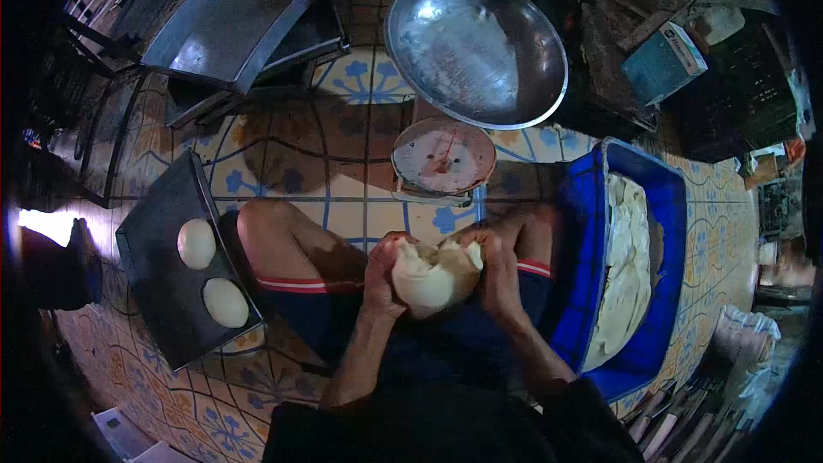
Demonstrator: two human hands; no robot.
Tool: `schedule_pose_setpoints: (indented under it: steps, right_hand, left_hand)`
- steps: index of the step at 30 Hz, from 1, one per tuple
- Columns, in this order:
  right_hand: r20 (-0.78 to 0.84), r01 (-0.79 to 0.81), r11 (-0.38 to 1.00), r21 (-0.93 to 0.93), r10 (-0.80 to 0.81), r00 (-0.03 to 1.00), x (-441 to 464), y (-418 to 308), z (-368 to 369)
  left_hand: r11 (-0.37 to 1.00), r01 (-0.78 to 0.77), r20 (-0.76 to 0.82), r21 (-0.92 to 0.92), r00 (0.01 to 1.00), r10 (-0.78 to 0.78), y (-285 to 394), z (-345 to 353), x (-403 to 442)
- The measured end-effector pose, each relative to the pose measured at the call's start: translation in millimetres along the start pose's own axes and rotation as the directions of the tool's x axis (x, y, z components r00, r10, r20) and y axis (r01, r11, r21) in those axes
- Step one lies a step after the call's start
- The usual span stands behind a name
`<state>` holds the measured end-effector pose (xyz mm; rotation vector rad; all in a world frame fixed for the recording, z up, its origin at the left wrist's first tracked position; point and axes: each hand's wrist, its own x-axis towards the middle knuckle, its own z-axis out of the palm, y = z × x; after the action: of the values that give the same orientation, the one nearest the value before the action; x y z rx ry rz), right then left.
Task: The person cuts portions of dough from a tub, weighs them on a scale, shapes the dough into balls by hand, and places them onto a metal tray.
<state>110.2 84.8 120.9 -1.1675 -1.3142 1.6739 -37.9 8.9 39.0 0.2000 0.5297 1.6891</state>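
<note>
Between my two hands, above my lap, is a lump of pale dough (433, 285) with folded, uneven edges on top. My left hand (383, 279) is closed on its left side, and my right hand (500, 279) grips the right side, where a small bit of dough bulges out by the fingers. Two smooth dough balls (196, 244) lie in a dark metal tray (159, 300) to my left. On my right, a blue crate (669, 291) holds a large mass of dough (628, 266).
A dial scale (444, 157) stands on the tiled floor ahead of my knees, with a big metal bowl (531, 60) behind it. Empty metal trays (231, 26) are stacked at the upper left. A blue and white box (664, 64) sits at the upper right.
</note>
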Motion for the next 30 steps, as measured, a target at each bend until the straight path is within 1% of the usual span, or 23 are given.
schedule_pose_setpoints:
  steps: [1,2,4,5,6,7,9,11,13,14,15,16,18,19,20,21,23,25,26,27,28,29,30]
  right_hand:
    - [0.067,0.183,0.983,-0.015,-0.182,0.981,2,0,-1]
    - [0.088,0.177,0.984,-0.025,-0.174,0.981,3,1,2]
    - [0.082,0.287,0.932,-0.223,-0.275,0.958,-4,3,10]
    - [0.098,0.351,0.882,-0.316,-0.338,0.936,-1,-1,15]
    - [-0.029,0.322,0.906,-0.274,-0.343,0.939,-2,-8,19]
    - [-0.019,0.330,0.903,-0.274,-0.348,0.937,-4,-9,23]
    - [-0.118,-0.026,0.996,-0.085,0.016,0.993,-4,-8,30]
    - [-0.061,0.021,1.000,0.000,-0.021,0.998,-8,-6,35]
    - [0.038,0.149,0.973,0.175,-0.158,0.987,1,-9,40]
    - [0.208,0.485,0.821,-0.301,-0.440,0.874,0,-14,48]
    - [0.219,0.475,0.825,-0.307,-0.424,0.879,-5,-12,46]
    - [0.262,0.366,0.856,-0.365,-0.283,0.923,-10,-13,41]
    - [0.239,0.128,0.890,-0.437,-0.022,0.971,-12,-24,39]
    - [0.256,0.140,0.890,-0.434,-0.027,0.966,-10,-26,39]
    - [0.362,0.240,0.902,-0.360,-0.102,0.926,-8,-27,40]
    - [0.459,0.330,0.903,-0.274,-0.179,0.870,-4,-27,44]
    - [0.509,0.380,0.910,-0.169,-0.250,0.824,-1,-39,66]
    - [0.742,0.771,0.574,-0.276,-0.382,0.550,11,-59,84]
    - [0.761,0.775,0.583,-0.243,-0.381,0.525,8,-63,94]
    - [0.775,0.859,0.370,-0.353,-0.399,0.490,4,-65,105]
    - [0.789,0.891,0.127,-0.435,-0.424,0.445,3,-68,118]
    - [0.804,0.909,0.132,-0.395,-0.428,0.412,1,-72,133]
    - [0.664,0.844,0.523,-0.117,-0.591,0.458,0,-76,149]
  left_hand:
    - [0.960,-0.033,-0.150,0.277,0.986,0.077,3,9,-3]
    - [0.963,-0.046,-0.163,0.265,0.982,0.091,5,21,-1]
    - [0.775,0.109,-0.145,0.623,0.989,-0.022,10,38,5]
    - [0.781,0.100,-0.147,0.616,0.989,-0.011,13,35,9]
    - [0.911,0.006,-0.106,0.413,0.994,0.041,17,30,11]
    - [0.978,-0.090,-0.071,0.186,0.992,0.105,19,22,14]
    - [0.980,-0.011,-0.038,0.200,0.999,0.019,-4,-17,13]
    - [0.976,0.022,-0.041,-0.219,0.999,-0.032,-5,-9,-11]
    - [0.991,-0.033,-0.030,-0.129,0.999,0.030,10,4,-12]
    - [0.977,0.043,-0.098,0.210,0.995,-0.022,15,13,-10]
    - [0.840,0.157,-0.186,0.520,0.980,-0.068,18,15,-11]
    - [0.910,-0.232,0.206,0.342,0.964,0.168,16,8,-6]
    - [0.940,-0.255,0.132,0.226,0.964,0.230,24,-3,-2]
    - [0.955,-0.274,0.057,0.116,0.961,0.270,35,-7,-2]
    - [0.965,0.041,0.083,0.258,0.995,-0.064,63,4,-11]
    - [0.964,0.020,0.081,0.266,0.996,-0.043,80,15,-13]
    - [0.810,-0.236,0.522,0.537,0.847,-0.099,95,33,-28]
    - [0.744,-0.286,0.448,0.604,0.894,-0.021,99,52,-40]
    - [0.684,-0.309,0.376,0.660,0.925,0.055,97,58,-45]
    - [0.668,-0.314,0.349,0.674,0.933,0.087,94,57,-43]
    - [0.287,-0.528,0.420,0.799,0.832,0.362,93,52,-36]
    - [-0.166,-0.561,0.552,0.811,0.640,0.534,99,53,-32]
    - [-0.190,-0.541,0.545,0.819,0.629,0.555,105,56,-33]
